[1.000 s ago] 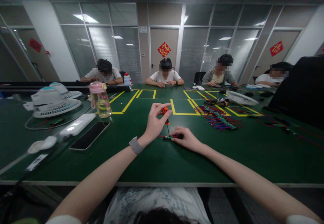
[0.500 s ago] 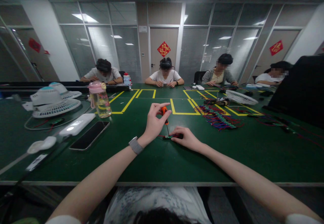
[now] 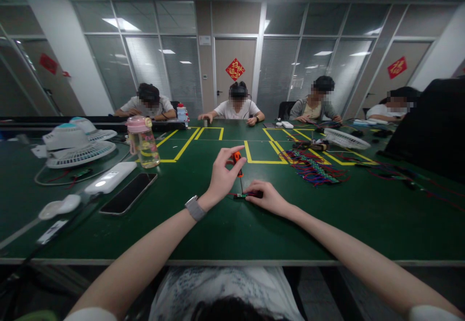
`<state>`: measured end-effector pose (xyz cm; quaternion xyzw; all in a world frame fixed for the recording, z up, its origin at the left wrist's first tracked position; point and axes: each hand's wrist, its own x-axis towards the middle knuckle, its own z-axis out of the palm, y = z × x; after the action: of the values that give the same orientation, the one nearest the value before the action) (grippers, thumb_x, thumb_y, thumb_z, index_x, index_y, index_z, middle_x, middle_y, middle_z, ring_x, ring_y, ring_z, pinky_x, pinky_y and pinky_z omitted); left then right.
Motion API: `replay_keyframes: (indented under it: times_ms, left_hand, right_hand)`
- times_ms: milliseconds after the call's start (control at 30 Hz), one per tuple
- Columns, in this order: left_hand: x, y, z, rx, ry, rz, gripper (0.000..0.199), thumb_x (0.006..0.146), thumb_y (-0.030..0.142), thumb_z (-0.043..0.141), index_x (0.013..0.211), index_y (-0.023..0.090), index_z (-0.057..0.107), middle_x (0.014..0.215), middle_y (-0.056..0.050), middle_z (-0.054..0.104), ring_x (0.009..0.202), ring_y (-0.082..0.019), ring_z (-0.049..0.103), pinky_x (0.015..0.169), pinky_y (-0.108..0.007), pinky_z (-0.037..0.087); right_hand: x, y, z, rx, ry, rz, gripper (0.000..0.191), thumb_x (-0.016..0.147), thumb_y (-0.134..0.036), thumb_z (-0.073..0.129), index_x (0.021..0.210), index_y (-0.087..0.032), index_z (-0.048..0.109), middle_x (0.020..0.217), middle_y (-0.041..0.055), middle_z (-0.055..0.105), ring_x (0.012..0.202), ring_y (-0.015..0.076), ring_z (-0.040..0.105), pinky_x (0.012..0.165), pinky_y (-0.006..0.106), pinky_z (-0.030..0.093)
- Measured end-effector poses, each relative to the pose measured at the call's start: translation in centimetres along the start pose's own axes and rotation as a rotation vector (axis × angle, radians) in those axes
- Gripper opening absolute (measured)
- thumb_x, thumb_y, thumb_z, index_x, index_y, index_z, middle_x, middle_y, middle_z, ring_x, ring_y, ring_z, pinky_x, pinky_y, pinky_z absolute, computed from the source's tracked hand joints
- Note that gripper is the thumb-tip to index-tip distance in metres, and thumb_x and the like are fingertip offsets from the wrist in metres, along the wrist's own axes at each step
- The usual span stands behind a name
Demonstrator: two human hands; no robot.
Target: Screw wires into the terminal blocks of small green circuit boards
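Note:
In the middle of the green table, an orange and black screwdriver (image 3: 238, 158) stands nearly upright, its shaft pointing down. My left hand (image 3: 224, 172) grips its handle between thumb and fingers. The tip meets a small green circuit board (image 3: 240, 196) lying on the table, though the exact contact point is too small to make out. My right hand (image 3: 267, 197) rests on the table and pinches the right end of that board with its wires. A red wire leaves the board on the left. The fingers of my right hand cover part of the board.
To the right lies a row of wired circuit boards (image 3: 316, 168). At left are a phone (image 3: 129, 194), a white power bank (image 3: 111, 177), a pink-lidded bottle (image 3: 143, 142) and fan parts (image 3: 78, 149). A dark screen (image 3: 432, 127) stands far right. Several people sit opposite.
Both my hands stay in nearly the same place on the screwdriver and board. Across the table, the middle person has reached an arm out to the left toward a small cylinder.

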<state>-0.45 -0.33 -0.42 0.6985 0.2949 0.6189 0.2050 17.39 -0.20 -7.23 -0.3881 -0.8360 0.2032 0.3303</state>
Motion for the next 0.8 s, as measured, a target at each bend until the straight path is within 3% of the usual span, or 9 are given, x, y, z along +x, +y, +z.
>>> replay_keyframes:
  times_ms: [200, 300, 433, 533, 633, 800]
  left_hand:
    - [0.2, -0.15, -0.01, -0.129, -0.031, -0.035, 0.034, 0.093, 0.026, 0.045, 0.124, 0.023, 0.057, 0.115, -0.007, 0.059, 0.1, -0.015, 0.06, 0.081, -0.027, 0.052]
    - [0.21, -0.2, 0.1, -0.192, -0.02, -0.082, 0.035, 0.09, 0.027, 0.051, 0.124, 0.021, 0.056, 0.111, -0.008, 0.062, 0.094, -0.015, 0.063, 0.079, -0.027, 0.054]
    - [0.18, 0.06, -0.05, -0.057, 0.016, -0.014, 0.028, 0.083, 0.027, 0.062, 0.111, 0.02, 0.065, 0.1, -0.006, 0.062, 0.092, -0.015, 0.061, 0.077, -0.025, 0.052]
    - [0.18, 0.08, -0.13, -0.017, 0.006, 0.022, 0.026, 0.086, 0.028, 0.059, 0.11, 0.022, 0.066, 0.104, -0.006, 0.059, 0.095, -0.015, 0.058, 0.078, -0.025, 0.051]
    - [0.19, -0.16, -0.01, -0.115, -0.041, -0.012, 0.032, 0.091, 0.025, 0.049, 0.121, 0.023, 0.06, 0.113, -0.007, 0.059, 0.1, -0.015, 0.059, 0.081, -0.026, 0.051]
    - [0.17, -0.18, 0.12, -0.111, -0.03, -0.038, 0.032, 0.087, 0.025, 0.057, 0.118, 0.022, 0.061, 0.1, -0.005, 0.06, 0.088, -0.014, 0.061, 0.076, -0.025, 0.052]
  right_hand:
    - [-0.03, -0.2, -0.08, 0.016, -0.006, 0.007, 0.016, 0.077, -0.018, 0.066, 0.091, -0.016, 0.074, 0.08, 0.0034, 0.061, 0.069, 0.0137, 0.056, 0.063, 0.025, 0.044]
    - [-0.03, -0.31, -0.14, 0.012, -0.009, 0.011, 0.016, 0.077, -0.017, 0.066, 0.091, -0.016, 0.074, 0.08, 0.0037, 0.062, 0.07, 0.0137, 0.056, 0.064, 0.025, 0.044]
    - [-0.01, -0.28, -0.12, 0.004, -0.012, 0.016, 0.016, 0.077, -0.017, 0.066, 0.091, -0.016, 0.074, 0.08, 0.0036, 0.061, 0.07, 0.0134, 0.056, 0.064, 0.025, 0.043]
    - [0.02, -0.22, -0.08, -0.004, -0.012, 0.018, 0.015, 0.077, -0.017, 0.066, 0.091, -0.015, 0.074, 0.079, 0.0034, 0.061, 0.068, 0.0133, 0.055, 0.063, 0.024, 0.043]
    - [0.02, -0.26, -0.1, -0.001, -0.013, 0.017, 0.015, 0.077, -0.017, 0.066, 0.09, -0.015, 0.074, 0.079, 0.0035, 0.061, 0.068, 0.0132, 0.055, 0.062, 0.024, 0.042]
    - [-0.01, -0.32, -0.12, 0.017, -0.011, 0.014, 0.015, 0.077, -0.016, 0.066, 0.09, -0.015, 0.074, 0.079, 0.0036, 0.061, 0.068, 0.0132, 0.055, 0.063, 0.024, 0.043]
